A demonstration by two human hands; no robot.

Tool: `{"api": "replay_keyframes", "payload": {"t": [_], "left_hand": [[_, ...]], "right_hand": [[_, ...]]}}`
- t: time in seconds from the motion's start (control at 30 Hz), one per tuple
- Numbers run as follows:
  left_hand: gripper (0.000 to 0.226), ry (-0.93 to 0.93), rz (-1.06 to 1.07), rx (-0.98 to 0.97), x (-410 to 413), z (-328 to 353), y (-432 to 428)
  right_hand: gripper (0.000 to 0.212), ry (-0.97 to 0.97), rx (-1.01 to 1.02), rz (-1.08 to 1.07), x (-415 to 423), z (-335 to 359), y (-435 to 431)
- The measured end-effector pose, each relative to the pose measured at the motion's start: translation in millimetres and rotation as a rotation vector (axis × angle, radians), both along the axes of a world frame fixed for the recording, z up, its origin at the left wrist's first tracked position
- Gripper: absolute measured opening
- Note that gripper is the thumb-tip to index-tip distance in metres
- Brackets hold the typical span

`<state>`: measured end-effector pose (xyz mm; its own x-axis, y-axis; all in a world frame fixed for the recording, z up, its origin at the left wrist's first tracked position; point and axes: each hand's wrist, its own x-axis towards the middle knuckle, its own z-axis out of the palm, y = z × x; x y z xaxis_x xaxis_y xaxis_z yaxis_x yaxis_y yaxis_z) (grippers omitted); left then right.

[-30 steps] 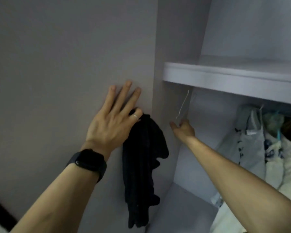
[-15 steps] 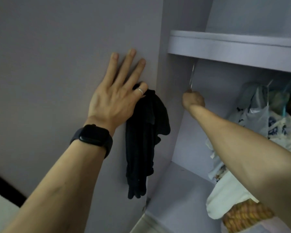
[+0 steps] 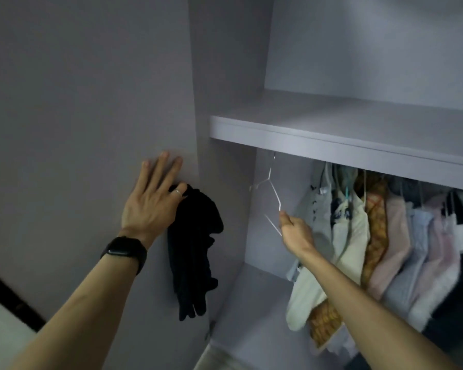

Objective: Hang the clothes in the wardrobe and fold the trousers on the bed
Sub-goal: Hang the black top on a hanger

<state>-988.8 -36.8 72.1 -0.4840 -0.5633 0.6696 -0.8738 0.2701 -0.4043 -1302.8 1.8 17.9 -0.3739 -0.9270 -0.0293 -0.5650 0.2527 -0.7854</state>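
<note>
Mid wardrobe job. My right hand (image 3: 296,233) is closed on the lower corner of a thin white wire hanger (image 3: 271,188) just below the left end of the shelf (image 3: 332,145). The hanger's hook goes up under the shelf's front edge. I can't see the rail from here, so I can't tell if the hook is on it or already free. The hanger sits tilted, its lower end pulled toward me.

My left hand (image 3: 150,206) is flat on the door panel (image 3: 78,102) left of the shelf, fingers straight. The digit with the ring (image 3: 177,192) is hooked over a black garment (image 3: 193,244), which dangles limp down the panel, lower than the shelf. I can't tell if it's a top or trousers.

My guess at the step: get this empty hanger out so the black thing can go on it.

How I'd do it: lift up first so the hook clears, then pull out. Tugging from the corner just twists thin wire. Keep it off the hung clothes (image 3: 353,222) packed below the shelf to the right, since hooks snag easily. And keep that hooked digit tight, or the garment slides to the floor.
</note>
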Motion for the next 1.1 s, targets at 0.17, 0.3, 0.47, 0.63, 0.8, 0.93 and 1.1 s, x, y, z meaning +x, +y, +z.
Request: {"api": "replay_keyframes", "payload": {"t": [0.17, 0.3, 0.47, 0.63, 0.8, 0.93, 1.1], "left_hand": [[0.037, 0.305, -0.076, 0.257, -26.3, -7.3, 22.8], [0.029, 0.393, -0.218, 0.564, -58.2, -42.4, 60.2], [0.034, 0.286, -0.354, 0.824, -95.1, -95.5, 88.0], [0.023, 0.331, -0.46, 1.052, -124.8, -109.4, 88.7], [0.025, 0.411, -0.533, 1.017, -140.8, -118.9, 82.6], [0.026, 0.26, -0.618, 0.747, -142.6, -132.0, 80.4], [0.026, 0.082, -0.803, 0.507, -149.2, -138.3, 80.2]], "right_hand": [[0.053, -0.157, -0.039, 0.02, -13.9, -15.6, 83.3], [0.058, -0.234, -0.064, -0.011, -21.1, -20.0, 129.9], [0.059, -0.327, -0.067, 0.003, -21.2, -13.8, 179.4], [0.052, -0.518, -0.06, 0.08, -30.4, -13.7, 194.4], [0.054, -0.533, -0.043, 0.128, -42.6, -25.8, 196.1], [0.058, -0.244, 0.048, 0.215, -60.8, -36.8, 200.0], [0.052, -0.266, 0.102, 0.217, -75.7, -39.3, 190.0]]}}
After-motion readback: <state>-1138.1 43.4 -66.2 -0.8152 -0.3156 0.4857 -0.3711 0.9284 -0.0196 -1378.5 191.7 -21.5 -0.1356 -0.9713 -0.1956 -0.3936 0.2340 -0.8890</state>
